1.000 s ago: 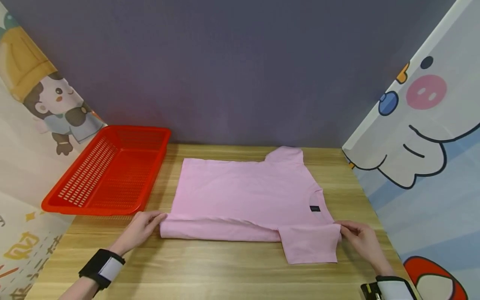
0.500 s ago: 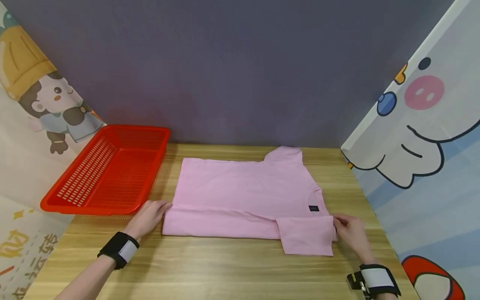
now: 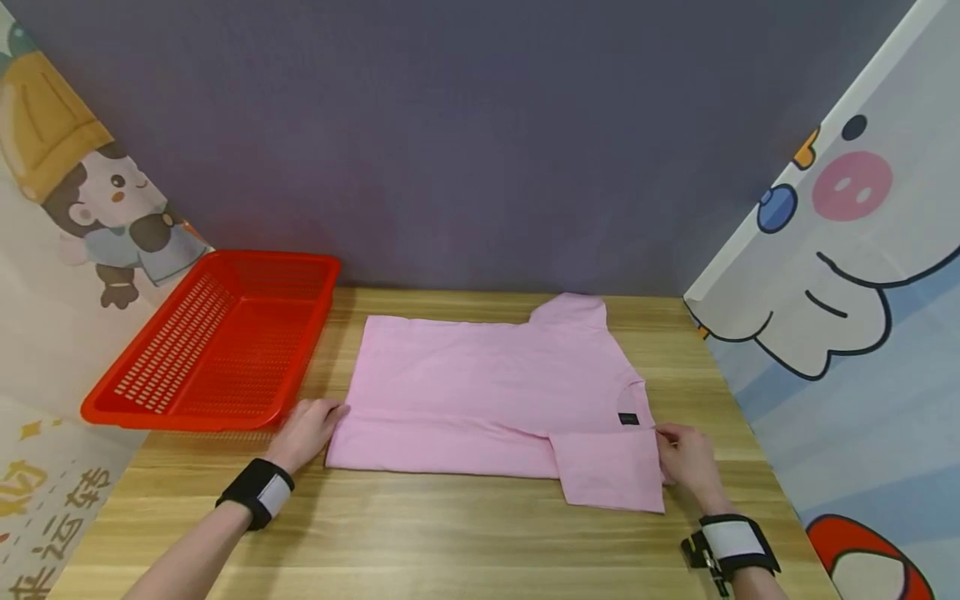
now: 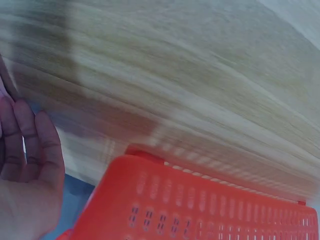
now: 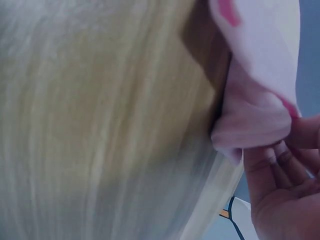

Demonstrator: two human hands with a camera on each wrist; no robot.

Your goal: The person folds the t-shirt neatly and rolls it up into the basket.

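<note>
A pink T-shirt [image 3: 480, 367] lies flat on the wooden table, its neck with a dark label [image 3: 628, 419] toward the right. The near side is folded over in a long strip, and the near sleeve [image 3: 611, 471] hangs past that fold toward the front. At the hem end, my left hand [image 3: 306, 433] pinches the edge of the fold; its fingertips are partly cut off in the left wrist view. By the shoulder and neck end, my right hand [image 3: 690, 462] pinches the folded cloth between thumb and fingers, as the right wrist view also shows.
A red plastic basket [image 3: 240, 350] with slotted walls stands at the left, close beside my left hand. Behind the wooden table [image 3: 450, 542] rises a dark grey panel [image 3: 480, 150]. Printed cartoon sheets line the left and right sides.
Both hands have moved away from the front edge, carrying the folded strip and sleeve farther over the shirt. In the last half second the right hand shifted slightly left.
</note>
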